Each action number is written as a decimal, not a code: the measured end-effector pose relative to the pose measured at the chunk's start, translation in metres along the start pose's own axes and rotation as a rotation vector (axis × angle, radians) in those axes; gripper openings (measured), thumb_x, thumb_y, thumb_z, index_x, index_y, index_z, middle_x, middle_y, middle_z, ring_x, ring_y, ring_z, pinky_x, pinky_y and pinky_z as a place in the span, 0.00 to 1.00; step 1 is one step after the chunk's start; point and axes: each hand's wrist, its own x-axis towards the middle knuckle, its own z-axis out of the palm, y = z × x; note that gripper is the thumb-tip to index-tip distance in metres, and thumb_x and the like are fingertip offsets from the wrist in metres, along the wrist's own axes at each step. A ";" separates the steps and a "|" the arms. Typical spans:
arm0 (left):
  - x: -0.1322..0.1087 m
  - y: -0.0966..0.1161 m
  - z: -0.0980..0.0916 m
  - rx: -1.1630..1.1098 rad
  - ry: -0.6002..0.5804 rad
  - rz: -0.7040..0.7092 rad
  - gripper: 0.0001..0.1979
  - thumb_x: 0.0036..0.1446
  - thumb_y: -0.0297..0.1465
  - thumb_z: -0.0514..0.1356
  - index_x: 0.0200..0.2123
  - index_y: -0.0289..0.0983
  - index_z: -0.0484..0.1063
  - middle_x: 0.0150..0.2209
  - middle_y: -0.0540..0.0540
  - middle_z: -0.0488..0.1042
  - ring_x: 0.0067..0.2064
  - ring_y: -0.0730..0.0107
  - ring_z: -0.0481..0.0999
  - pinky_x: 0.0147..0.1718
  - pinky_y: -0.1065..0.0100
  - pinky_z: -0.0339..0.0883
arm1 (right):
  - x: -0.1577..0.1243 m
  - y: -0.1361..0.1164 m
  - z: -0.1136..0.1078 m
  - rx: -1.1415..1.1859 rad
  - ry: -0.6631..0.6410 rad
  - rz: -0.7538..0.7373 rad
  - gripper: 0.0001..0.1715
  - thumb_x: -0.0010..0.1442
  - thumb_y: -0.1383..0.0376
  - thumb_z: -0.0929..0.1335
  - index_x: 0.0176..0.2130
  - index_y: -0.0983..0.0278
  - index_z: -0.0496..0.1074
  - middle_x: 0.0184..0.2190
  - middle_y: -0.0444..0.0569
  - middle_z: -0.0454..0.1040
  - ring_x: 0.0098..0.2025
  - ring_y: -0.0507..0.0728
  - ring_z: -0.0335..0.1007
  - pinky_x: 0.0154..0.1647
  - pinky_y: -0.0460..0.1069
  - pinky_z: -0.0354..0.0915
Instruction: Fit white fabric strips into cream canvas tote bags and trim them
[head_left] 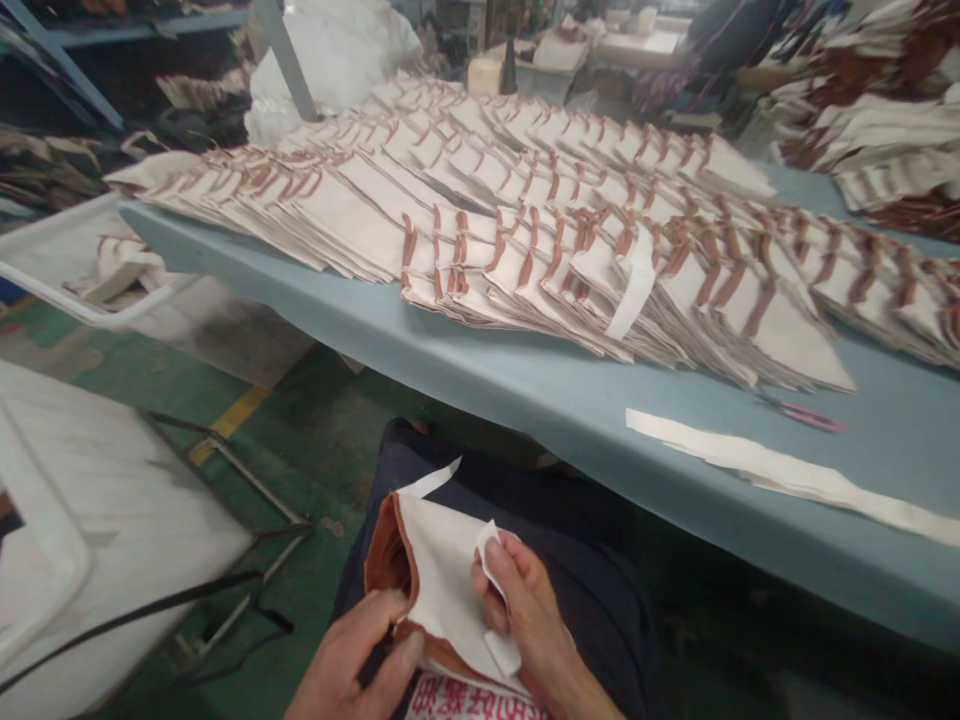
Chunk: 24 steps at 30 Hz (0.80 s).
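On my lap rests a folded, tube-like piece of cream material with a brown inner side [442, 560], its open end toward the left. My left hand [356, 655] grips the lower edge of that opening, thumb outside and fingers partly hidden. Above the piece's right part, my right hand [529, 605] pinches a white strip [489, 560]. A short white bit [502, 652] shows below those fingers; whether it belongs to the same strip I cannot tell. Another white strip [431, 482] sticks out past the piece's upper left corner.
Rows of similar cream-and-brown pieces [525, 270] overlap on a blue-grey table [337, 320]. Pink-handled scissors [810, 415] and long white strips [780, 475] lie near its front edge. White tubs [112, 315] stand at left, one near a metal stand [277, 530].
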 end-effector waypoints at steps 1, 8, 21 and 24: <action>0.007 0.006 0.000 0.003 -0.018 -0.005 0.12 0.62 0.42 0.62 0.31 0.43 0.79 0.29 0.49 0.80 0.33 0.62 0.78 0.38 0.70 0.73 | 0.000 -0.009 -0.003 -0.062 0.014 -0.065 0.34 0.62 0.37 0.70 0.30 0.64 0.68 0.20 0.36 0.58 0.20 0.46 0.45 0.20 0.43 0.44; 0.072 0.059 0.006 -0.128 -0.197 0.118 0.17 0.65 0.39 0.57 0.26 0.36 0.73 0.26 0.49 0.72 0.27 0.70 0.69 0.27 0.73 0.64 | -0.033 -0.112 -0.010 -0.616 0.036 -0.573 0.25 0.70 0.51 0.67 0.28 0.63 0.73 0.22 0.42 0.67 0.23 0.50 0.59 0.23 0.45 0.56; 0.109 0.109 0.023 -0.560 -0.390 0.066 0.18 0.60 0.43 0.65 0.27 0.34 0.76 0.31 0.48 0.72 0.27 0.74 0.67 0.23 0.75 0.61 | -0.042 -0.165 0.010 -0.789 0.142 -0.677 0.11 0.68 0.59 0.68 0.35 0.61 0.74 0.24 0.43 0.77 0.22 0.52 0.71 0.22 0.44 0.63; 0.111 0.103 0.021 -0.518 -0.451 0.055 0.20 0.63 0.45 0.61 0.28 0.34 0.76 0.28 0.49 0.69 0.26 0.73 0.64 0.23 0.74 0.59 | -0.039 -0.168 0.008 -0.826 0.133 -0.629 0.12 0.67 0.59 0.68 0.32 0.61 0.73 0.23 0.42 0.77 0.23 0.51 0.71 0.23 0.43 0.63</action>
